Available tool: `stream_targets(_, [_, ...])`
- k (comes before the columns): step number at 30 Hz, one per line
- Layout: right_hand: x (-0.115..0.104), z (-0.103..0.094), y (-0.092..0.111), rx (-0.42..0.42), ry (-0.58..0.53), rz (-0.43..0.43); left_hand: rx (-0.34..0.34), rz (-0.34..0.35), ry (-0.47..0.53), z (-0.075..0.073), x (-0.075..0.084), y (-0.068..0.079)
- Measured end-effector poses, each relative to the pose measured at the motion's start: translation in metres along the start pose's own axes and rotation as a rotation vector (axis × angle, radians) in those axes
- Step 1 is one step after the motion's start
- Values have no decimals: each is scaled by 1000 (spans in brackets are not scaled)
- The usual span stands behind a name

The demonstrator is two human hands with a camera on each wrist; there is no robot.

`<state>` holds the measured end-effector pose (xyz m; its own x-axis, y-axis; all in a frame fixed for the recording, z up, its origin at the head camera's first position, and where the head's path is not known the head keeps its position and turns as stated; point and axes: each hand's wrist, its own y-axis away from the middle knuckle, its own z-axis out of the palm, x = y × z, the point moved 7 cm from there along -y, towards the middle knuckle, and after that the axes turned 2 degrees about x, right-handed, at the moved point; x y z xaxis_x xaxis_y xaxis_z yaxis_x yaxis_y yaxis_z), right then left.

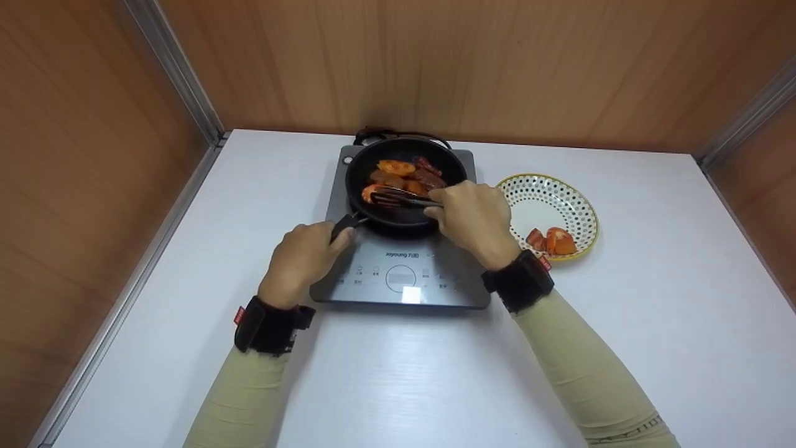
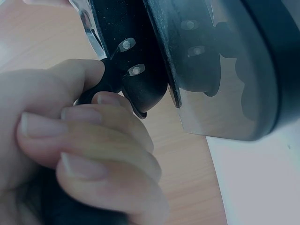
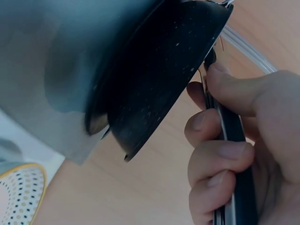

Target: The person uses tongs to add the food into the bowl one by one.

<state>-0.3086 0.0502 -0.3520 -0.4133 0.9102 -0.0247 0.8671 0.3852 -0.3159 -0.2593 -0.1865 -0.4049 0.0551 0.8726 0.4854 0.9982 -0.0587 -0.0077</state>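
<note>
A black frying pan [image 1: 407, 219] stands on the induction cooktop [image 1: 373, 292] with browned meat pieces [image 1: 429, 178] and orange-red slices [image 1: 396, 167] in it. My left hand [image 1: 301, 258] grips the pan's black handle [image 1: 346, 225], fingers curled round it in the left wrist view. My right hand [image 1: 474, 214], over the pan's right rim, holds black-and-metal tongs [image 3: 234, 136]. The dark tips of the tongs reach down to an orange-red slice at the pan's front left; whether they pinch it I cannot tell.
Right of the cooktop is a dotted plate [image 1: 528, 183] with a yellow rim, holding an orange-red wedge [image 1: 559, 241] and a small reddish piece [image 1: 536, 239]. A black cord [image 1: 372, 133] lies behind the pan. Wooden panels [image 1: 435, 68] enclose the white table [image 1: 398, 373] at the back and sides.
</note>
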Motion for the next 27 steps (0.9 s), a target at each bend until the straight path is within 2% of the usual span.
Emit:
stream_targets(8, [-9, 7, -6, -29, 65, 13, -6, 1, 2, 0, 1, 0])
stream_targets(20, [-16, 10, -8, -32, 2, 42, -9, 3, -3, -1, 1, 0])
stream_targets(27, [-13, 8, -3, -51, -31, 62, 2, 4, -12, 0, 0, 0])
